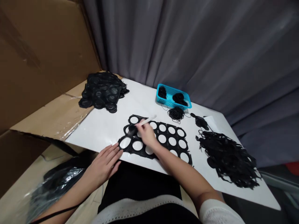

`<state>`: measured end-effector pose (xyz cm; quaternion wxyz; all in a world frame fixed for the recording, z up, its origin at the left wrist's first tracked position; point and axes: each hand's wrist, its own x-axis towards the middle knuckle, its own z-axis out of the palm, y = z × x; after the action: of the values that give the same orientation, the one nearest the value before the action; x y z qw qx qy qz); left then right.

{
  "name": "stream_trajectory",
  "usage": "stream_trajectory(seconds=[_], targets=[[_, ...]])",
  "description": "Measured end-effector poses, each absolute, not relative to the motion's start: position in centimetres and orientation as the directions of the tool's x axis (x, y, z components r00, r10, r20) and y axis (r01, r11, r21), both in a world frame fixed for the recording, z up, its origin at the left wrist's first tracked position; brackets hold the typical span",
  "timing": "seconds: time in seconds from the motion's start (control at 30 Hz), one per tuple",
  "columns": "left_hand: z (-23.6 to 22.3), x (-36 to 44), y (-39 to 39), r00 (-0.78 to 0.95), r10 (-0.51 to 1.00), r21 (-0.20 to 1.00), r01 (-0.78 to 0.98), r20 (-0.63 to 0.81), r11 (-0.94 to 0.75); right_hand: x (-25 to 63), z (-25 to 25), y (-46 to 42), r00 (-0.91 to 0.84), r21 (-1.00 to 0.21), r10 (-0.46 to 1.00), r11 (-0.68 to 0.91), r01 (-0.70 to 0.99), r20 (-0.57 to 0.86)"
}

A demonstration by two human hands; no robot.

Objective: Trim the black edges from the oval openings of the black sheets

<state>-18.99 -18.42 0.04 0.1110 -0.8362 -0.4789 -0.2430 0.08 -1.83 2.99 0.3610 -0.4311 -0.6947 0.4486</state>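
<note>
A black sheet (pixel 167 132) with rows of round holes lies flat on the white tabletop in front of me. My right hand (pixel 147 133) is over its left part, closed round a brush (pixel 149 119) with a slim white handle pointing up to the right. The dark, blurred end of the brush touches the sheet near a hole in the middle row. My left hand (pixel 107 158) lies at the table's front edge, fingers stretched out, fingertips touching the sheet's near left corner.
A heap of black ring-patterned sheets (pixel 100 90) sits at the back left beside a cardboard box (pixel 46 46). A blue basket (pixel 171 102) holds black pieces; black thin rings (pixel 176 114) lie before it. Right of the sheet is a pile of black scraps (pixel 227 158). A grey curtain (pixel 187 46) hangs behind.
</note>
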Motion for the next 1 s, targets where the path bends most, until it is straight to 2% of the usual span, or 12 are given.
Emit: stream_trajectory(seconds=[0.1, 0.2, 0.27, 0.37, 0.43, 0.5, 0.6, 0.7, 0.77, 0.83, 0.93, 1.0], targets=[[0.4, -19.7, -18.0, 0.459, 0.727, 0.021, 0.839, 0.511, -0.544, 5.4, 4.9, 2.2, -0.047, -1.0, 0.999, 0.006, -0.022, 0.007], [0.7, -21.0, -17.2, 0.498, 0.708, 0.008, 0.815, 0.501, -0.579, 14.6, 6.6, 3.2, 0.17, -0.988, 0.983, 0.09, -0.124, 0.069], [0.8, -21.9, -16.1, 0.509, 0.69, -0.001, 0.805, 0.514, -0.593, 21.3, 6.8, 1.9, 0.338, -0.991, 0.934, 0.131, -0.028, 0.114], [1.2, -22.2, -13.1, 0.53, 0.649, -0.052, 0.795, 0.546, -0.605, 29.1, 6.0, -0.9, 0.492, -0.932, 0.85, -0.002, 0.362, 0.189], [2.1, -20.8, -10.4, 0.542, 0.626, -0.065, 0.782, 0.561, -0.62, 32.3, 5.3, -2.2, 0.479, -0.788, 0.843, -0.112, 0.605, 0.247], [3.3, -18.0, -7.6, 0.576, 0.597, -0.031, 0.734, 0.558, -0.679, 33.8, 4.9, -2.9, 0.431, -0.671, 0.836, -0.105, 0.734, 0.34], [4.9, -12.3, -3.8, 0.679, 0.561, 0.065, 0.609, 0.472, -0.791, 33.8, 5.7, -3.1, 0.391, -0.598, 0.752, 0.005, 0.802, 0.53], [4.9, -6.6, -1.1, 0.765, 0.516, 0.124, 0.512, 0.384, -0.85, 32.0, 7.2, -2.4, 0.38, -0.59, 0.689, 0.086, 0.803, 0.617], [4.0, -3.8, 0.0, 0.783, 0.503, 0.152, 0.483, 0.366, -0.862, 30.1, 7.6, -1.5, 0.367, -0.677, 0.74, 0.157, 0.719, 0.563], [2.9, -1.8, 0.4, 0.786, 0.511, 0.18, 0.479, 0.347, -0.859, 28.0, 7.4, -0.3, 0.292, -0.822, 0.87, 0.195, 0.536, 0.397], [1.6, -0.3, 0.3, 0.777, 0.534, 0.188, 0.5, 0.332, -0.845, 25.3, 5.9, 1.4, 0.041, -0.954, 0.992, 0.102, 0.281, 0.118], [1.1, -0.1, 0.0, 0.772, 0.539, 0.179, 0.509, 0.338, -0.842, 24.1, 4.7, 2.3, -0.082, -0.964, 0.996, 0.057, 0.259, 0.037]])
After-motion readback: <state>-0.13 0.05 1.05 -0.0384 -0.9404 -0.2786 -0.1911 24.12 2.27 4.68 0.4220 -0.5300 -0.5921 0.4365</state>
